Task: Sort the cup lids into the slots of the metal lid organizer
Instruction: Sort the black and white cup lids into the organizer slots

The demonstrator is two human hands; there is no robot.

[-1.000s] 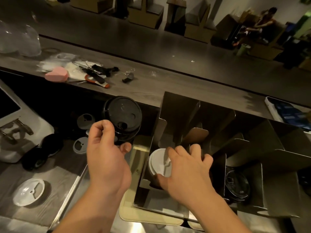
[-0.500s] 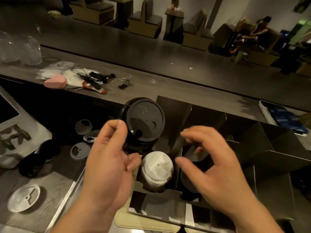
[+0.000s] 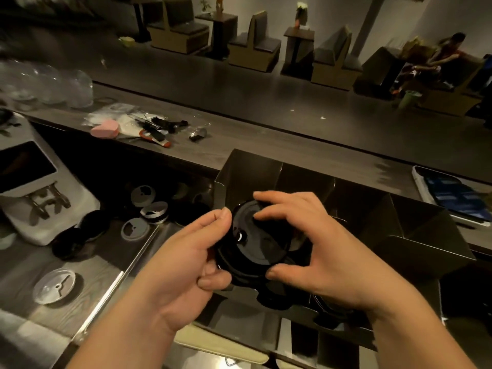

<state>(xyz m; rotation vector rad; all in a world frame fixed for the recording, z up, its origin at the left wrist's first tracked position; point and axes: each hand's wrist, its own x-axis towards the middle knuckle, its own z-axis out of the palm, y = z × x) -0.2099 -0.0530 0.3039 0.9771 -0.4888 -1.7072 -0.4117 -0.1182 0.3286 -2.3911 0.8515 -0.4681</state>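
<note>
i see both hands on the stack of black lids [image 3: 255, 243], held above the left slots of the metal lid organizer [image 3: 426, 235]. the left hand [image 3: 181, 265] pinches its rim at 9 o'clock; the right hand [image 3: 330, 254] curls over it from 3 o'clock. the slot beneath is hidden. a clear lid [image 3: 54, 286] lies outside, far toward 9 o'clock.

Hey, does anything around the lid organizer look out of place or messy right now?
Yes. Several lids lie scattered, unsorted, on the counter left of the metal organizer: a clear lid, black lids and small pale lids. Nothing looks spilled or broken.
</note>
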